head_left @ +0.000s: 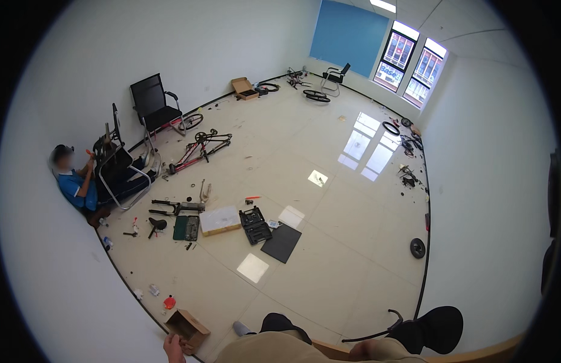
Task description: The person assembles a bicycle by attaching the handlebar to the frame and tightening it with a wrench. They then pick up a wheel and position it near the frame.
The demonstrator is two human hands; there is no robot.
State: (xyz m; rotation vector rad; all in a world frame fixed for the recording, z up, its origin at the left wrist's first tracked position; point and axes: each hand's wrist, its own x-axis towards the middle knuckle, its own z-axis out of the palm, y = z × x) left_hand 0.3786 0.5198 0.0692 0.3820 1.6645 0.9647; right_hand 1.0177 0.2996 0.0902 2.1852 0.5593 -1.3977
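At the lower left, my left hand is closed with its fingers at the near rim of an open cardboard box. The box stands close to the left wall, its dark inside facing up. Low in the view, my right hand is held against my beige clothing, dim and smeared, so its fingers cannot be made out. Just past the box lie a red-orange item and a clear bottle.
A black chair stands at my right. Ahead on the floor lie an open toolbox, a white box, a black mat and a red bike frame. A person sits by the left wall behind a tipped chair.
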